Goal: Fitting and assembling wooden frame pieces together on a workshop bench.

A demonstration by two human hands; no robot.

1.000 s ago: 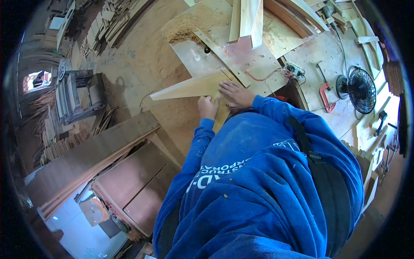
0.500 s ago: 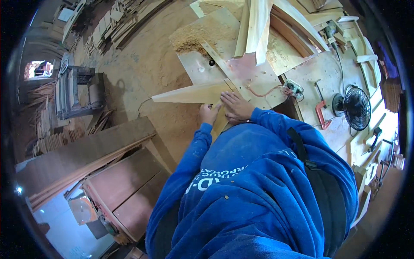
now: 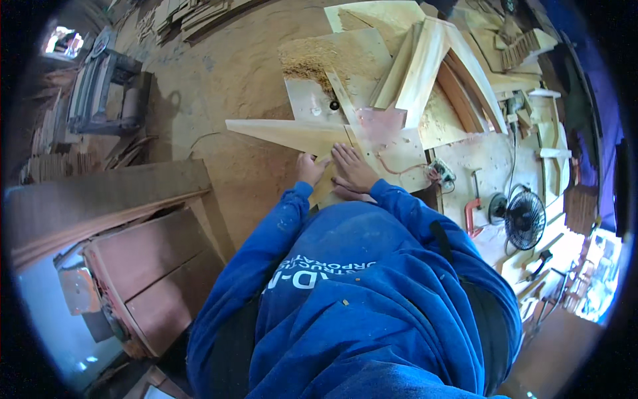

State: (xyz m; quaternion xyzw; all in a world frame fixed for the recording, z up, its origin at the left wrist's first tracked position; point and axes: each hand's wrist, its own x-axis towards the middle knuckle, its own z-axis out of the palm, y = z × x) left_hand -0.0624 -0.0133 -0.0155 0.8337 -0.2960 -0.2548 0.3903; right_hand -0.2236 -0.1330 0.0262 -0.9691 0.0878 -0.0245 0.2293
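Observation:
A pale, angular wooden board [image 3: 282, 135] lies on the metal-topped worktable, its long tapered end reaching out to the left. My left hand [image 3: 310, 169] grips the board's near edge, thumb on top and fingers curled under. My right hand [image 3: 354, 170] rests on the board close beside it, fingers stretched out flat. Along the board's right end runs a narrow wooden strip [image 3: 343, 100], set at a slant across the metal top [image 3: 302, 100]. Part of the board, near my body, is hidden by my hands and blue sweatshirt.
Sawdust [image 3: 306, 63] is heaped on the metal top. Curved wooden pieces [image 3: 425, 63] stand beyond the strip. To the right are an exposed electrical outlet with wires [image 3: 441, 174], a red clamp [image 3: 472, 214] and a black fan [image 3: 525, 219]. A large wooden cabinet [image 3: 153, 259] stands at left.
The view has swung, so the surroundings sit differently in it. Both hands stay on the board in much the same pose, and I see no clear shift of the board against the strip.

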